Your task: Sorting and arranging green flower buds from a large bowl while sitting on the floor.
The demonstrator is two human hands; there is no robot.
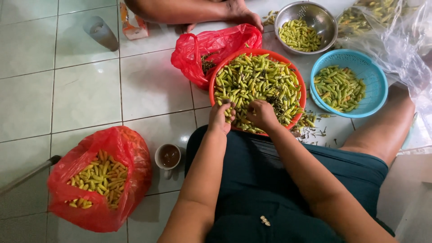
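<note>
An orange round basket (300,85) heaped with small green-yellow chili peppers (256,81) sits on the tiled floor in front of my lap. My left hand (221,117) rests at the basket's near rim, fingers curled around a chili. My right hand (262,114) is beside it, fingers closed, pinching at the peppers near the rim. What exactly my right fingers hold is hidden by the hand.
A blue basket (377,78) and a steel colander (330,20) hold more chilies at the right. Red plastic bags (130,157) (198,47) lie left and behind. A cup of dark drink (168,156) stands by my knee. Another person's arm (189,9) is at the top.
</note>
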